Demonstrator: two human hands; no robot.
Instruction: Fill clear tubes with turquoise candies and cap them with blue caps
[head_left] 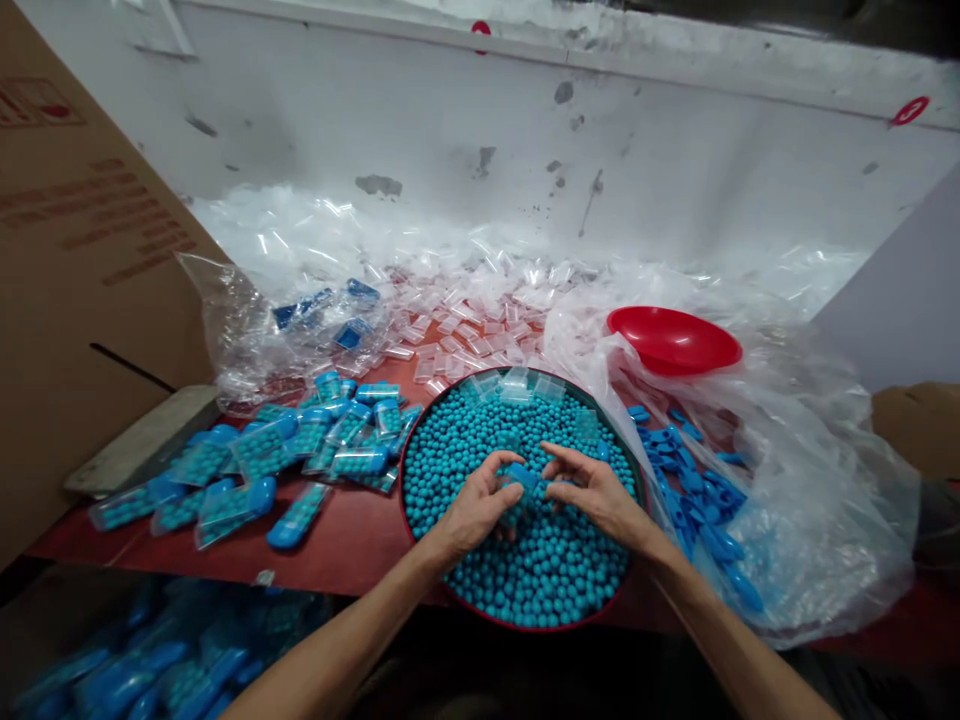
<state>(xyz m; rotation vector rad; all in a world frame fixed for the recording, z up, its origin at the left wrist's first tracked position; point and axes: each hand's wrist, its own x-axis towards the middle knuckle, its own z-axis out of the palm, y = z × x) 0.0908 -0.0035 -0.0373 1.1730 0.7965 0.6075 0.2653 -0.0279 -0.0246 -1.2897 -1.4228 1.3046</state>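
— What lies at your left?
— On the red table you have a loose heap of flat, clear plastic containers with blue ends, blue beads showing through their walls.
— And at your hands?
— The fingers of your left hand pinch one small, clear plastic container with a blue top, above the round, red-rimmed pan of glossy blue beads. Your right hand has its fingers parted and curved close by; whether they touch it, I can't tell.
— How will it handle for you?
— Probably light and fairly stiff, with smooth walls that could slip. Take it by the narrow edges below the top; a hard squeeze might flex thin plastic.
— What can't you make out?
— Your left fingers cover much of its body, so its fill and the top's seating are unclear. Farther right, a crumpled, cloudy plastic bag veils some loose blue plastic pieces.
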